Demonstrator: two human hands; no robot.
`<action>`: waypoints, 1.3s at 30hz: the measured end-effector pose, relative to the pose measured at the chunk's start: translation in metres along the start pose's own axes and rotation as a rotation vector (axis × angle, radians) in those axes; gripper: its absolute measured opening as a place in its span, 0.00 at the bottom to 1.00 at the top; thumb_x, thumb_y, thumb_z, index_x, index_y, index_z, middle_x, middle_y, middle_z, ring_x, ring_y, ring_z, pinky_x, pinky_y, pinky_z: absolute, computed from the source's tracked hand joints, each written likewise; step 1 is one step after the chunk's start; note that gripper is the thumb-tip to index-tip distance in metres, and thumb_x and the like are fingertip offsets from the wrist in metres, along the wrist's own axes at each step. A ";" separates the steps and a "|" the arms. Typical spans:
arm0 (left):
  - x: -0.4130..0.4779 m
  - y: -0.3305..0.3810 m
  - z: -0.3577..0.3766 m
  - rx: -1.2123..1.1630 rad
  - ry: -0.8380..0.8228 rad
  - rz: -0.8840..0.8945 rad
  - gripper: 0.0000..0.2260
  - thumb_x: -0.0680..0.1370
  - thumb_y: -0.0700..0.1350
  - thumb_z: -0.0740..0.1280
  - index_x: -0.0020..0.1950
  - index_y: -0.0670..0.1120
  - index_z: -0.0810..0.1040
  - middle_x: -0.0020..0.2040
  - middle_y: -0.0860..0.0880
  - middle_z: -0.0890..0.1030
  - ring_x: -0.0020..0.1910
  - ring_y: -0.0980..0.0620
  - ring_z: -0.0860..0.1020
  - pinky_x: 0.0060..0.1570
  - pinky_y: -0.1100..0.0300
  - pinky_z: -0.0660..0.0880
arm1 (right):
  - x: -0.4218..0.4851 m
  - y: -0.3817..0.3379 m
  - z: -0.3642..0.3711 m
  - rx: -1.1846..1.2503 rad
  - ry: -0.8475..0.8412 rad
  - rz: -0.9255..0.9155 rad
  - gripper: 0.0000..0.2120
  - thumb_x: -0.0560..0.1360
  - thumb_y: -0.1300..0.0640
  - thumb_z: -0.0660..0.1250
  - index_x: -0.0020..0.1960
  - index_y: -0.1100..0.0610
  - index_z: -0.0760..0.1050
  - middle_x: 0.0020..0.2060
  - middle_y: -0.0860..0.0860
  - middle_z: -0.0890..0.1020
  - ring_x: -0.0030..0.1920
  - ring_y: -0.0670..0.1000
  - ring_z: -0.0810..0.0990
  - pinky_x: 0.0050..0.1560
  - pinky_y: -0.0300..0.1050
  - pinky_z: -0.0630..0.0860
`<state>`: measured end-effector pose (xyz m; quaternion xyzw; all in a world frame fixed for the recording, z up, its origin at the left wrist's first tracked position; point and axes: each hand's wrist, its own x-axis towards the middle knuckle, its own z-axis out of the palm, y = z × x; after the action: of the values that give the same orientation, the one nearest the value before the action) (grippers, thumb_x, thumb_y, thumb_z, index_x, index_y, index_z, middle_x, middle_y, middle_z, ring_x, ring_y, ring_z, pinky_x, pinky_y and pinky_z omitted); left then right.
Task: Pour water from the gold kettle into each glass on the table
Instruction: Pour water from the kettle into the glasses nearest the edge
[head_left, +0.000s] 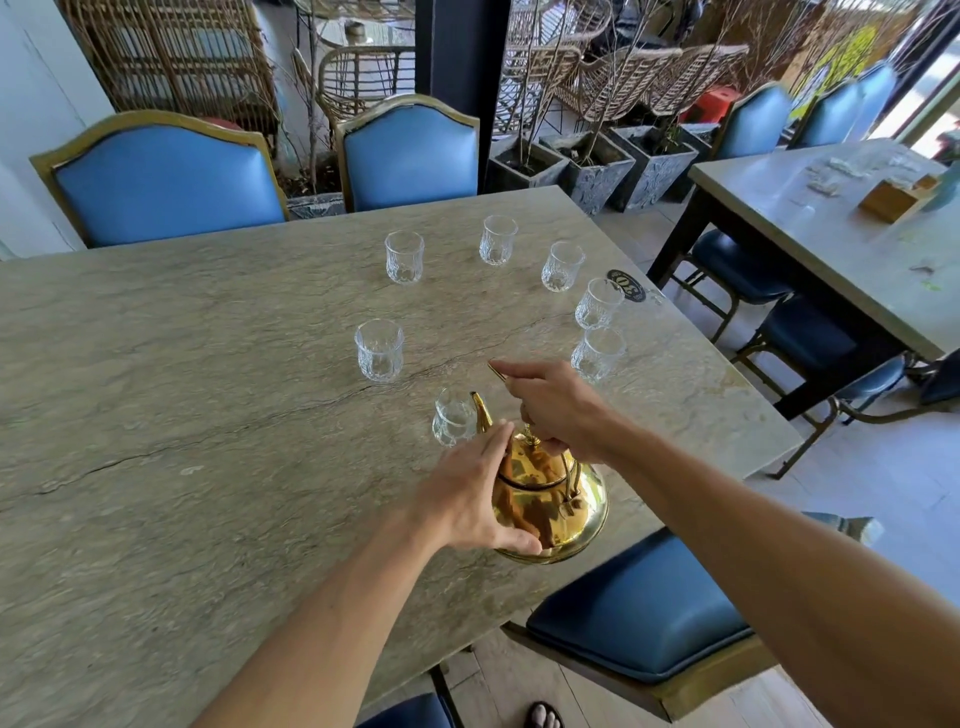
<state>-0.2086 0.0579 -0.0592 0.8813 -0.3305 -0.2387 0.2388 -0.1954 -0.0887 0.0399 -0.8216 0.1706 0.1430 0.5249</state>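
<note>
— At the near edge of the table (208, 395), tilting the gold kettle (550, 501), spout at the rim of the closest glass (453, 423).
— Gripped how?
— Clasped by the handle in the right hand (561, 410), fingers curled; steadied with the left hand (465, 501), flat against the side.
— Pouring?
— Hard to say; maybe.
— And elsewhere?
— Six other glasses (379, 349) standing upright in a loose ring farther out.

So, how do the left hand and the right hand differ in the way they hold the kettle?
The left hand lies with straight fingers flat against the side of the kettle; the right hand curls its fingers round the handle. The left hand is low, on the body; the right hand is above the lid. Both touch the kettle.
</note>
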 end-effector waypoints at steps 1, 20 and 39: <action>0.001 0.003 0.004 0.042 -0.006 0.000 0.68 0.64 0.70 0.78 0.83 0.47 0.34 0.85 0.47 0.42 0.83 0.47 0.47 0.82 0.47 0.48 | -0.003 0.003 -0.003 0.026 0.005 -0.012 0.19 0.82 0.59 0.58 0.71 0.47 0.73 0.25 0.49 0.63 0.22 0.46 0.60 0.21 0.36 0.60; 0.041 0.049 0.035 0.135 0.024 0.219 0.73 0.62 0.61 0.84 0.79 0.46 0.26 0.81 0.51 0.29 0.80 0.54 0.33 0.74 0.61 0.34 | -0.024 0.038 -0.065 0.157 0.082 0.037 0.23 0.80 0.61 0.65 0.73 0.47 0.71 0.27 0.49 0.60 0.24 0.49 0.59 0.21 0.40 0.59; 0.079 0.078 0.043 -0.029 0.024 0.164 0.71 0.59 0.56 0.86 0.83 0.50 0.35 0.82 0.57 0.37 0.83 0.52 0.45 0.77 0.62 0.46 | -0.010 0.040 -0.108 0.130 0.104 0.094 0.22 0.80 0.64 0.63 0.73 0.51 0.71 0.21 0.44 0.68 0.23 0.47 0.60 0.18 0.38 0.60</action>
<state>-0.2172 -0.0608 -0.0679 0.8506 -0.3952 -0.2125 0.2742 -0.2153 -0.2018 0.0559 -0.7832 0.2452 0.1132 0.5600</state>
